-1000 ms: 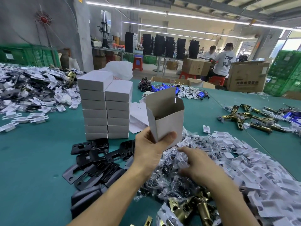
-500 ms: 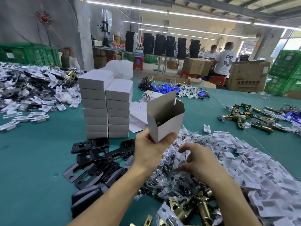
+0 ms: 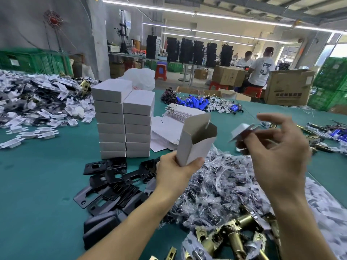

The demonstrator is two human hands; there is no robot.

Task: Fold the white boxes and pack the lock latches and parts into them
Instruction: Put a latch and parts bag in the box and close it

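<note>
A: What is on the green counter (image 3: 37,184) in this workshop?

B: Piles of parts. The left hand (image 3: 174,169) grips an open white box (image 3: 195,143) at its bottom, upright. The right hand (image 3: 277,154) pinches a blurred white part (image 3: 242,131) near the box mouth, not touching it. Below them lie brass latches (image 3: 231,235), and closed boxes (image 3: 122,119) are stacked behind.

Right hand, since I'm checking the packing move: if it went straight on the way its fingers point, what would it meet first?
Probably the open box in the left hand. The right hand, pinching a white part, points left toward the box's open top. Depth is unclear; it might pass above.
</note>
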